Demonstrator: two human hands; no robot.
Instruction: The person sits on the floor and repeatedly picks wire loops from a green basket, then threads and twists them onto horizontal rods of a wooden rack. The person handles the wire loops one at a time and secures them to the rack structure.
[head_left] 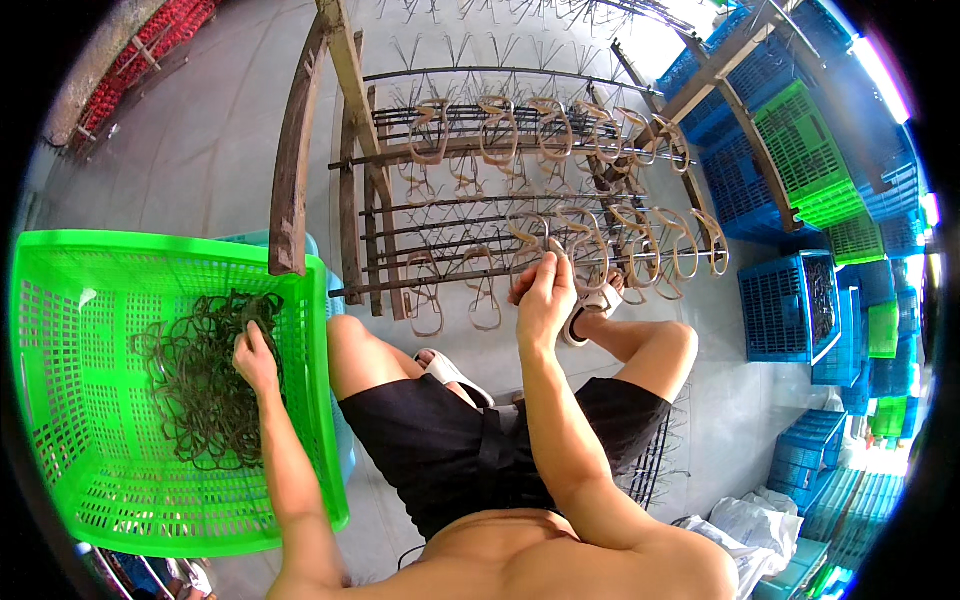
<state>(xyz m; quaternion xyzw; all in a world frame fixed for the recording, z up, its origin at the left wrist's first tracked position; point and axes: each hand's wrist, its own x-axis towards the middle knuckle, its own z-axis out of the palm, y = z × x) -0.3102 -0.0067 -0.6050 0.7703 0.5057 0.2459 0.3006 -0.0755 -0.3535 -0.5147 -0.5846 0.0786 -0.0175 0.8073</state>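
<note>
Black shorts (470, 450) cover the seated person's lap, just below the rack (520, 200). Left of the rack stands a green crate (60, 300); the left hand (255, 360) is in it, fingers closed into a dark tangle of loops (200, 390), though how tightly I cannot tell. At the rack's lower bars, the right hand (543, 295) pinches one tan loop (585, 250) at a peg among other hung loops. Blue crates (790, 300) stack right of the rack.
</note>
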